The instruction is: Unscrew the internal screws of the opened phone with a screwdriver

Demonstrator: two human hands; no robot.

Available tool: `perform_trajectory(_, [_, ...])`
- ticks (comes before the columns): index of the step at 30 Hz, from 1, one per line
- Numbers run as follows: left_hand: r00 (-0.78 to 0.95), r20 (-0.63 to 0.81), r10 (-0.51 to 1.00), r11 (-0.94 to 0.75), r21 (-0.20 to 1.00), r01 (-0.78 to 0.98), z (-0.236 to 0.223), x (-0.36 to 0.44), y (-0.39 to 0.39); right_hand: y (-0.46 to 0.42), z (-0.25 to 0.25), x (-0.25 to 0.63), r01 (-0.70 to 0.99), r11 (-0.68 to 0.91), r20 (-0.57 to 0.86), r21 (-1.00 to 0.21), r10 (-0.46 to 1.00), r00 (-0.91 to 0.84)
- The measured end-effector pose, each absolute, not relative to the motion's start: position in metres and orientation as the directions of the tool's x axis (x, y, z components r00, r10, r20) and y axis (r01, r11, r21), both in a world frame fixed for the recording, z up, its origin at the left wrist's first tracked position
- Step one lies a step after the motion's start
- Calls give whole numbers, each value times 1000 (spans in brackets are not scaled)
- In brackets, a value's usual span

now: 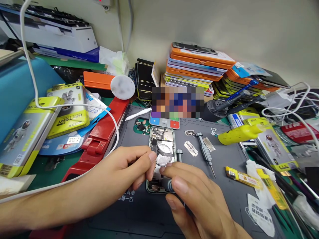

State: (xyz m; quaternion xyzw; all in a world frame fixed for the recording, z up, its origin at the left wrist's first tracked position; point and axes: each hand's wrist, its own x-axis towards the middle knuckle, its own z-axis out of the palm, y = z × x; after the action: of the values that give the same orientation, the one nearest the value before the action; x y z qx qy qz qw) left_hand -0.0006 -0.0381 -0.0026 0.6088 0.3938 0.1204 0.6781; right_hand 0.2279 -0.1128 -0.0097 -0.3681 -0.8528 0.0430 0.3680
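Head view shows the opened phone (164, 154) on the grey mat (112, 222), left hand (132, 166) at its left edge, fingers pinched; right hand (203, 196) over its lower right, fingers loosely parted; any hold unclear.

One head-worn camera looks forward and down at the close workbench.

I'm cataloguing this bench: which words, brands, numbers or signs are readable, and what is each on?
"BATTERY": left yellow-and-grey package and the package behind it
"DORCO": razor blade
"369": small white label
"Free": white box, partly covered
"KUAN": blue box, start unclear
"每一": dark work mat, rest partly hidden
Too small or blurred: white oval sticker, yellow lighter, other packaging print.
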Motion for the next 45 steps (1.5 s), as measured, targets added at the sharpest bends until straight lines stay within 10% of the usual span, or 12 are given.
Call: perform_trajectory(45, [670, -379, 639, 200, 922, 331, -2, 1, -38, -114, -11, 231, 594, 726, 589, -347, 661, -464])
